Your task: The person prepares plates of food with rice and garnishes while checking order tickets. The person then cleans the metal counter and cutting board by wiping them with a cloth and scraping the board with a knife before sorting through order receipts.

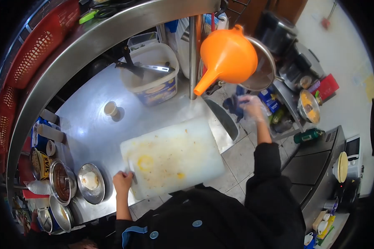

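My left hand (122,181) is closed at the left edge of a white cutting board (183,153), by its handle slot. The board bears yellow smears and small brown crumbs, and its near edge reaches my black jacket. My right hand (252,106), in a clear plastic glove, is stretched out beyond the board's right side. It is smeared by motion, so its fingers cannot be made out. Close to it are a dark blue item (234,103) and a blue box (269,100). An orange funnel (230,54) hangs above, nearer the camera.
On the steel table (85,110) stand a small cup (111,108), a white tub (158,93) with utensils, and a bowl with white food (91,183). A bowl of dark sauce (62,182) sits left. A steel shelf (41,66) arches overhead; a sieve (264,68) hangs behind the funnel.
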Action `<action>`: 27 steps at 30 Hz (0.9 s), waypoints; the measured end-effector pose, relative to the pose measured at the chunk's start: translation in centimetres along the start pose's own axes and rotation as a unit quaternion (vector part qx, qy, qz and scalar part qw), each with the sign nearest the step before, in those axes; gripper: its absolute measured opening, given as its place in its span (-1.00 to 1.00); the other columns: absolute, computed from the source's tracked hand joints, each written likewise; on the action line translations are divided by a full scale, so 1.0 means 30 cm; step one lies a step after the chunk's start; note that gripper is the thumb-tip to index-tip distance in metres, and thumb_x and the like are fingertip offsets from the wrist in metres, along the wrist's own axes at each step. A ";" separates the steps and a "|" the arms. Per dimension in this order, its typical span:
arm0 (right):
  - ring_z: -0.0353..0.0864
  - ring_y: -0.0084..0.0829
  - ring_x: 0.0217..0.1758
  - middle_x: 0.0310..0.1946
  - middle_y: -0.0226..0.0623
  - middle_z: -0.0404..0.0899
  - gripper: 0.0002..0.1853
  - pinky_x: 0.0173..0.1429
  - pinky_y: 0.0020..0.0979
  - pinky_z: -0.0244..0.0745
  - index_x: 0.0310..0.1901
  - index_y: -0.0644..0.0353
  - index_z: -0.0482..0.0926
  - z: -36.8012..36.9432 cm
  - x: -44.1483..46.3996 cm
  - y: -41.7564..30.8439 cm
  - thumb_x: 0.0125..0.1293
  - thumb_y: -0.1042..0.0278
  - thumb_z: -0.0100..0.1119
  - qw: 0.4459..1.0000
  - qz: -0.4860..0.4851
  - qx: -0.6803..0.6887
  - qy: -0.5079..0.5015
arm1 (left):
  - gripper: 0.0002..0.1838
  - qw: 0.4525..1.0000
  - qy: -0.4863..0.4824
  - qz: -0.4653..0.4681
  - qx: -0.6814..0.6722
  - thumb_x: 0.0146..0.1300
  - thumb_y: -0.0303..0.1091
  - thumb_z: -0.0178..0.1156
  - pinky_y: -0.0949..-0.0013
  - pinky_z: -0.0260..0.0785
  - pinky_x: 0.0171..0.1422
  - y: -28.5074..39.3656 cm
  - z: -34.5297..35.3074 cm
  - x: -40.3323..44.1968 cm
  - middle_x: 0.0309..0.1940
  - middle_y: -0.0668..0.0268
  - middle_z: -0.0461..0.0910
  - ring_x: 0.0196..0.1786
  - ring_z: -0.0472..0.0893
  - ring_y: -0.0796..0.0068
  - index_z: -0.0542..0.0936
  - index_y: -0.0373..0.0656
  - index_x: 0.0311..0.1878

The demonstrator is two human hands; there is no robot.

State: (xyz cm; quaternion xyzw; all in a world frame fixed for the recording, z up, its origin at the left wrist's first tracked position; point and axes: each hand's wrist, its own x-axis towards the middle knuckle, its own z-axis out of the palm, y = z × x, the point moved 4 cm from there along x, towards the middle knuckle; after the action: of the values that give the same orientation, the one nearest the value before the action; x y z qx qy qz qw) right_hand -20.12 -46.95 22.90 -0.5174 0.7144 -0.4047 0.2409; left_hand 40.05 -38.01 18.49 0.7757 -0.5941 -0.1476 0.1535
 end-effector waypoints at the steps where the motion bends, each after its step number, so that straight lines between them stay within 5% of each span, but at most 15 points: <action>1: 0.55 -0.45 -0.36 -0.42 -0.28 0.60 -0.70 -0.16 -0.44 0.42 -0.23 0.17 0.62 0.015 -0.009 -0.018 -0.10 0.44 0.29 0.988 -0.035 -0.152 -0.014 | -0.65 1.000 0.000 0.004 -0.001 -0.15 -0.18 0.28 0.17 0.36 -0.42 -0.024 -0.003 -0.011 -0.71 0.02 0.48 -0.58 0.52 0.05 0.47 -0.30 -0.68; 2: 0.55 -0.45 -0.36 -0.42 -0.28 0.60 -0.70 -0.16 -0.44 0.42 -0.23 0.17 0.62 0.005 -0.002 -0.034 -0.10 0.44 0.29 0.987 -0.039 -0.154 -0.008 | -0.65 1.000 -0.018 -0.017 -0.004 -0.14 -0.17 0.28 0.17 0.36 -0.41 -0.049 0.009 -0.018 -0.71 0.01 0.49 -0.58 0.52 0.05 0.48 -0.31 -0.67; 4: 0.52 -0.57 -0.36 -0.39 -0.32 0.62 -0.76 -0.20 -0.50 0.40 -0.27 0.21 0.64 -0.025 -0.007 -0.044 -0.06 0.43 0.29 0.994 0.011 0.072 0.080 | -0.65 0.998 -0.037 -0.043 -0.011 -0.14 -0.16 0.28 0.16 0.36 -0.40 -0.070 0.033 -0.032 -0.71 0.01 0.49 -0.57 0.52 0.04 0.48 -0.31 -0.67; 6: 0.51 -0.58 -0.35 -0.39 -0.34 0.63 -0.78 -0.22 -0.52 0.38 -0.28 0.23 0.64 -0.013 -0.018 0.023 -0.04 0.43 0.29 0.998 0.029 -0.039 0.031 | -0.63 0.995 -0.047 -0.081 -0.037 -0.14 -0.14 0.27 0.14 0.38 -0.37 -0.088 0.033 -0.044 -0.69 -0.01 0.50 -0.54 0.54 0.04 0.49 -0.32 -0.67; 10: 0.51 -0.57 -0.28 -0.36 -0.32 0.60 -0.80 -0.14 -0.59 0.36 -0.25 0.26 0.62 -0.025 -0.153 -0.146 0.02 0.51 0.23 0.995 0.026 0.078 0.049 | -0.61 0.995 -0.040 -0.091 -0.020 -0.13 -0.12 0.26 0.13 0.40 -0.34 -0.052 0.024 -0.032 -0.67 -0.02 0.51 -0.52 0.55 0.03 0.50 -0.34 -0.65; 12: 0.52 -0.55 -0.26 -0.35 -0.32 0.60 -0.83 -0.15 -0.56 0.36 -0.28 0.25 0.63 0.020 -0.223 -0.286 0.03 0.55 0.19 0.997 -0.040 0.044 0.041 | -0.62 0.995 -0.055 -0.078 -0.016 -0.12 -0.14 0.25 0.13 0.41 -0.30 -0.029 0.041 0.000 -0.65 -0.02 0.52 -0.50 0.56 0.03 0.50 -0.34 -0.63; 14: 0.52 -0.57 -0.38 -0.41 -0.34 0.61 -0.83 -0.22 -0.53 0.40 -0.31 0.23 0.63 0.095 -0.324 -0.550 0.05 0.60 0.12 0.968 -0.228 0.085 0.065 | -0.66 0.999 -0.025 -0.014 -0.018 -0.12 -0.19 0.25 0.29 0.43 -0.47 -0.013 0.059 0.009 -0.80 0.09 0.47 -0.75 0.53 0.27 0.45 -0.29 -0.70; 15: 0.52 -0.57 -0.38 -0.41 -0.34 0.61 -0.83 -0.22 -0.53 0.40 -0.31 0.23 0.63 0.121 -0.344 -0.664 0.05 0.60 0.12 0.966 -0.238 0.090 0.053 | -0.64 0.997 -0.051 -0.031 -0.038 -0.08 -0.15 0.24 0.30 0.44 -0.46 -0.018 0.074 0.010 -0.79 0.10 0.48 -0.74 0.54 0.29 0.45 -0.28 -0.67; 17: 0.54 -0.49 -0.37 -0.42 -0.26 0.61 -0.82 -0.21 -0.52 0.41 -0.30 0.24 0.62 0.181 -0.422 -0.907 0.05 0.63 0.11 0.913 -0.407 -0.009 0.012 | -0.63 0.994 -0.061 -0.059 -0.073 -0.07 -0.12 0.24 0.23 0.43 -0.38 -0.019 0.065 -0.005 -0.71 0.05 0.51 -0.61 0.55 0.16 0.49 -0.29 -0.63; 19: 0.56 -0.40 -0.33 -0.39 -0.17 0.60 -0.83 -0.18 -0.50 0.42 -0.30 0.26 0.61 0.256 -0.435 -1.095 0.05 0.63 0.12 0.909 -0.412 0.054 -0.006 | -0.61 0.988 -0.073 -0.079 -0.108 -0.06 -0.09 0.24 0.16 0.43 -0.29 -0.021 0.063 -0.008 -0.63 0.00 0.54 -0.48 0.57 0.04 0.52 -0.30 -0.60; 21: 0.53 -0.55 -0.26 -0.29 -0.28 0.60 -0.85 -0.14 -0.54 0.41 -0.25 0.30 0.60 0.426 -0.363 -1.157 0.12 0.51 0.18 0.915 -0.244 0.303 -0.104 | -0.61 0.985 -0.092 -0.076 -0.125 -0.06 -0.08 0.25 0.16 0.43 -0.29 -0.029 0.075 -0.005 -0.60 0.00 0.54 -0.46 0.57 0.03 0.52 -0.30 -0.59; 22: 0.50 -0.60 -0.24 -0.28 -0.33 0.59 -0.83 -0.12 -0.56 0.40 -0.21 0.31 0.59 0.516 -0.326 -1.209 0.15 0.47 0.18 0.895 -0.248 0.351 -0.122 | -0.61 0.985 -0.085 -0.080 -0.128 -0.06 -0.08 0.25 0.16 0.43 -0.29 -0.047 0.093 -0.006 -0.60 0.00 0.54 -0.46 0.57 0.03 0.52 -0.30 -0.59; 24: 0.51 -0.57 -0.24 -0.26 -0.32 0.56 -0.79 -0.12 -0.58 0.40 -0.17 0.32 0.57 0.714 -0.249 -1.294 0.13 0.50 0.17 0.860 -0.135 0.458 -0.182 | -0.64 0.996 -0.003 0.026 -0.089 -0.01 -0.13 0.27 0.36 0.43 -0.49 -0.055 0.113 -0.006 -0.79 0.17 0.50 -0.74 0.53 0.35 0.46 -0.23 -0.64; 26: 0.51 -0.58 -0.30 -0.27 -0.32 0.56 -0.80 -0.17 -0.56 0.39 -0.20 0.32 0.57 0.876 -0.167 -1.381 0.10 0.57 0.13 0.836 -0.080 0.520 -0.157 | -0.64 0.993 -0.048 0.004 -0.107 0.00 -0.12 0.26 0.37 0.43 -0.50 -0.047 0.105 0.004 -0.80 0.17 0.48 -0.74 0.53 0.36 0.46 -0.23 -0.64; 27: 0.52 -0.46 -0.30 -0.29 -0.27 0.58 -0.81 -0.15 -0.47 0.39 -0.20 0.30 0.56 0.944 -0.118 -1.417 0.11 0.54 0.09 0.716 -0.198 0.649 -0.165 | -0.64 0.989 -0.074 -0.025 -0.127 -0.02 -0.12 0.25 0.26 0.42 -0.40 -0.037 0.090 0.003 -0.70 0.08 0.51 -0.60 0.55 0.19 0.49 -0.28 -0.60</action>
State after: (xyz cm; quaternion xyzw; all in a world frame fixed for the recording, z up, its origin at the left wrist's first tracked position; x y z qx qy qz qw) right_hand 25.86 -58.77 42.06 -0.4219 0.1064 -0.7159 0.5460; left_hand 39.93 -37.99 15.56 0.7517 -0.5606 -0.2822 0.2025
